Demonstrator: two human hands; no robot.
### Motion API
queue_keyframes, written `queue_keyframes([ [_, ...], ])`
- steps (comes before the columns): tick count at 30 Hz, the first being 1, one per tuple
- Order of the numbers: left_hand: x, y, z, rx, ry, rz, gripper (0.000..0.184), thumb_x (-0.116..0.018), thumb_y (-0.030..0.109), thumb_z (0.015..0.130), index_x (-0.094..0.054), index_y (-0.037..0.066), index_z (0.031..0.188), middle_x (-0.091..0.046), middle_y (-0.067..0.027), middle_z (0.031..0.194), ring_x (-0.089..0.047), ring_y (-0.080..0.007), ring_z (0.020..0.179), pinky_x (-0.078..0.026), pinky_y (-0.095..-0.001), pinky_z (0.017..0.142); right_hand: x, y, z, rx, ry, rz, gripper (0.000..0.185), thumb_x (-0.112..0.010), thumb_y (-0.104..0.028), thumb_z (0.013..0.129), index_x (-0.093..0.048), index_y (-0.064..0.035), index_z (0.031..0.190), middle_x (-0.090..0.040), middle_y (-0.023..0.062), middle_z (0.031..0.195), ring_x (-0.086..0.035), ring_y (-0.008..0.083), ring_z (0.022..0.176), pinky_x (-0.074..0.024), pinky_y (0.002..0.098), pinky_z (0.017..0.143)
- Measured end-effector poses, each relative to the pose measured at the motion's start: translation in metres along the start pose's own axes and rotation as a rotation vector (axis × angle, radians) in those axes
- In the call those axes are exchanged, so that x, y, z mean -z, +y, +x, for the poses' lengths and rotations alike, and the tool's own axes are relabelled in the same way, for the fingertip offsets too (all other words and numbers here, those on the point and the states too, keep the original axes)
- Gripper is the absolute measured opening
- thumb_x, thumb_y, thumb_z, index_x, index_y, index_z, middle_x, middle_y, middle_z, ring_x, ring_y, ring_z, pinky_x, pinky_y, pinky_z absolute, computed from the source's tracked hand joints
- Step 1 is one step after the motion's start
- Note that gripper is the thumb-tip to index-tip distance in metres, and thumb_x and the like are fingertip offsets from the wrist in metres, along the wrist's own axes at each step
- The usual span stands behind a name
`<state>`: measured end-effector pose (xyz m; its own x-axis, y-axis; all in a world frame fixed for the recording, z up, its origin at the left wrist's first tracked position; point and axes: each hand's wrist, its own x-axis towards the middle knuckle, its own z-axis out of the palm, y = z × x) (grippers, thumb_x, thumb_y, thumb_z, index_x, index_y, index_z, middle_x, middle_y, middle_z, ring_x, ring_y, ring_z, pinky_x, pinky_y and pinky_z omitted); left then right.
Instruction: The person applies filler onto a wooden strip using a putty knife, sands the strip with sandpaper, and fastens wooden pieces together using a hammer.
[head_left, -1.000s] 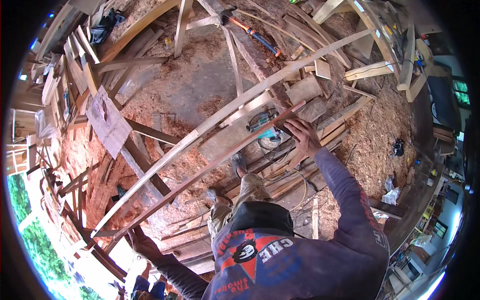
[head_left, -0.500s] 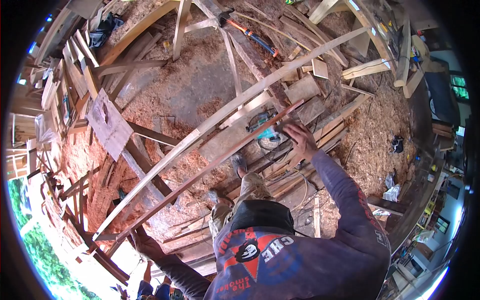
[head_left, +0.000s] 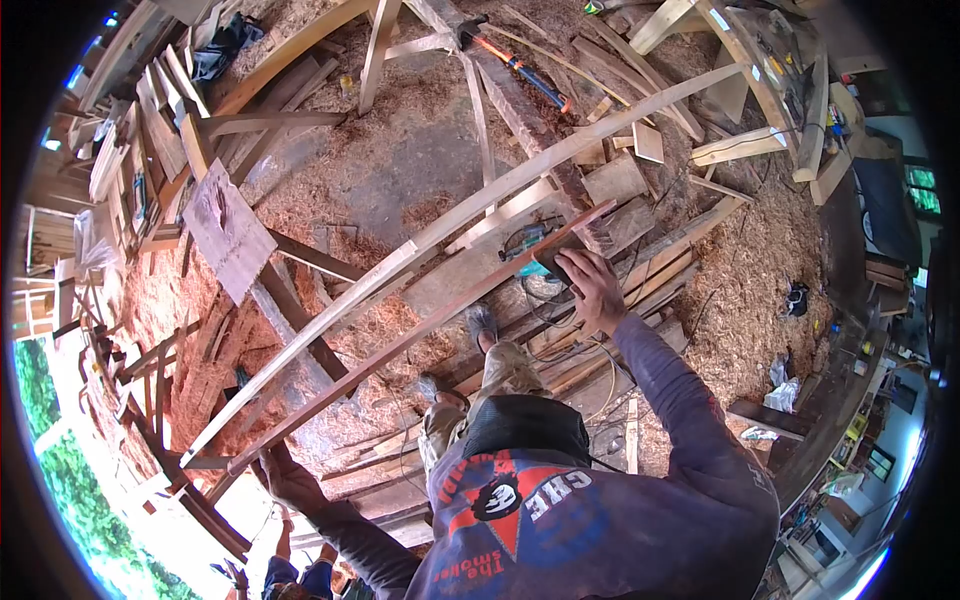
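A long reddish-brown wooden strip point(head_left: 400, 329) runs diagonally in front of me. My left hand point(head_left: 290, 482) is closed around its lower left end, its fingers partly hidden. Near the strip's upper right end, my right hand point(head_left: 594, 288) grips a dark brown flat pad point(head_left: 553, 262) that looks like sandpaper. The pad lies against or very close to the strip's edge. Behind the strip, partly covered by it and the pad, is a teal power tool point(head_left: 522, 240) on a board. A longer pale curved beam point(head_left: 440, 228) lies just beyond the strip.
A hammer with an orange and black handle point(head_left: 520, 67) rests on a rough beam at the top. Boards point(head_left: 640, 290) and shavings point(head_left: 750, 290) cover the floor around my feet. A brownish panel point(head_left: 228, 232) leans at left. Another person's hand point(head_left: 237, 574) shows at bottom left.
My right hand has slid the dark pad a short way down and left along the strip. My left hand still holds the strip's lower end. The view has shifted slightly.
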<state>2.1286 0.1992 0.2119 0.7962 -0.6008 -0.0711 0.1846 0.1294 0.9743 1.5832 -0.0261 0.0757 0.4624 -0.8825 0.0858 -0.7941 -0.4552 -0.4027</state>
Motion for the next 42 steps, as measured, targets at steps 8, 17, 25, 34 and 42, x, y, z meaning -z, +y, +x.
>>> queue_keyframes([
  [8,-0.014,0.005,-0.007,-0.024,0.035,0.018,0.035,-0.055,0.003,0.1,-0.048,-0.008,0.132,-0.063,-0.0225,0.121,-0.066,-0.0284,0.112,-0.054,-0.0388,0.104,-0.005,-0.004,-0.004,-0.048,-0.028,0.05,0.058,-0.065,0.0,0.075,-0.06,-0.0064,0.133,-0.058,0.0076,0.138,-0.053,0.0324,0.121,-0.0431,0.0464,0.104],
  [17,-0.013,0.006,-0.012,-0.06,0.037,-0.03,0.029,-0.056,0.0,0.099,-0.052,-0.008,0.127,-0.062,-0.0234,0.122,-0.066,-0.0288,0.112,-0.057,-0.0369,0.1,-0.015,-0.024,-0.044,-0.061,0.029,0.15,0.054,-0.062,0.002,0.078,-0.061,-0.0058,0.131,-0.06,0.0111,0.135,-0.054,0.0339,0.122,-0.0411,0.0464,0.105],
  [25,-0.012,0.012,-0.01,-0.058,-0.002,-0.039,0.038,-0.057,-0.001,0.098,-0.048,-0.009,0.134,-0.064,-0.0228,0.12,-0.066,-0.0284,0.112,-0.057,-0.0381,0.102,0.006,-0.067,-0.005,-0.006,0.083,0.06,0.061,-0.064,0.001,0.074,-0.058,-0.0086,0.134,-0.057,0.0069,0.139,-0.05,0.029,0.127,-0.0406,0.0464,0.105],
  [34,-0.007,0.007,-0.01,-0.043,-0.001,-0.039,0.03,-0.057,0.0,0.098,-0.053,-0.008,0.127,-0.065,-0.0216,0.116,-0.066,-0.028,0.11,-0.057,-0.0375,0.101,-0.01,-0.06,-0.005,0.0,0.039,0.037,0.058,-0.066,-0.004,0.078,-0.057,-0.0091,0.135,-0.056,0.0059,0.139,-0.051,0.0294,0.125,-0.0414,0.0457,0.105],
  [42,-0.015,0.01,-0.008,-0.02,0.021,-0.038,0.039,-0.056,0.001,0.099,-0.046,-0.007,0.136,-0.06,-0.0229,0.125,-0.064,-0.0301,0.113,-0.056,-0.0412,0.101,-0.024,-0.072,-0.049,-0.028,-0.072,0.079,0.054,-0.062,0.0,0.078,-0.061,-0.0077,0.132,-0.06,0.01,0.134,-0.053,0.0313,0.122,-0.0426,0.0466,0.105],
])
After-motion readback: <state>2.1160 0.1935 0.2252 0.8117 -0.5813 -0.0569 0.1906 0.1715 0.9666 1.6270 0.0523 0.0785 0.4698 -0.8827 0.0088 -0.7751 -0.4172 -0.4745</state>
